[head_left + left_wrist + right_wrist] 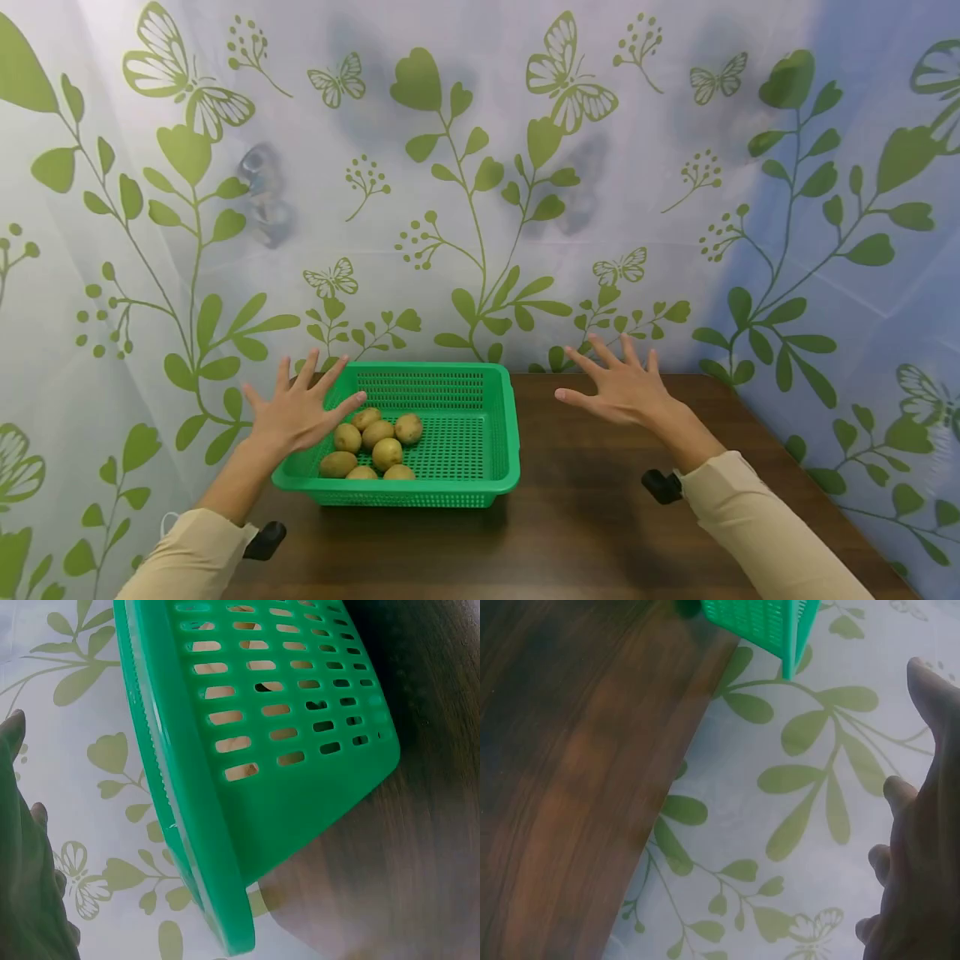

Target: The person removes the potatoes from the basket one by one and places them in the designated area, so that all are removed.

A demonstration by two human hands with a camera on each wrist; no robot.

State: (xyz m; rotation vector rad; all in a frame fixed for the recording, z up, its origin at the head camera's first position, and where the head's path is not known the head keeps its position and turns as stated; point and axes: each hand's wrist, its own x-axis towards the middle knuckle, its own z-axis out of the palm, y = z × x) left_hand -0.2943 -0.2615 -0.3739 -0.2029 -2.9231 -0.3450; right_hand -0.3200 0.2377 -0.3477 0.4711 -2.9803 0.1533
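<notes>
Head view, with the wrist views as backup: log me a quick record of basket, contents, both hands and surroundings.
container: green basket with slotted sides, upright
contents: potatoes, eight visible, grouped in the basket's left part
bare area: basket floor on the right
left hand: fingers spread, holding nothing, by the basket's left side
right hand: fingers spread, holding nothing, right of the basket
support: dark brown table
backdrop: pale sheet printed with green leaves and butterflies

head — forward-down | left wrist: near | right wrist: farther | shared — basket (452, 450)
</notes>
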